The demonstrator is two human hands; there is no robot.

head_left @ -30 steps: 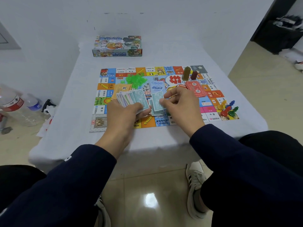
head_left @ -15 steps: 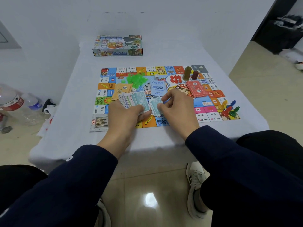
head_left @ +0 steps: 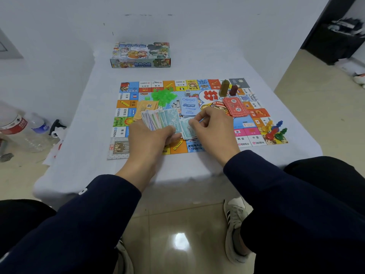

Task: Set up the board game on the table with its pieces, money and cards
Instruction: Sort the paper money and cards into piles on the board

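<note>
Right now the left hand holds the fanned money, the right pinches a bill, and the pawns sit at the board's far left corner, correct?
Not quite. The head view shows the pawns at the board's near right corner. The left hand does hold the fanned money; the right hand pinches a bill.

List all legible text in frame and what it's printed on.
"2000": near-edge square of the board.
"1000" and "3600": near-right board squares.
"2200": left-edge board square.
"DA XIONG": board centre, by the right hand.
Game box, money fan in the left hand, red cards, bottle label: print too blurred to read.
</note>
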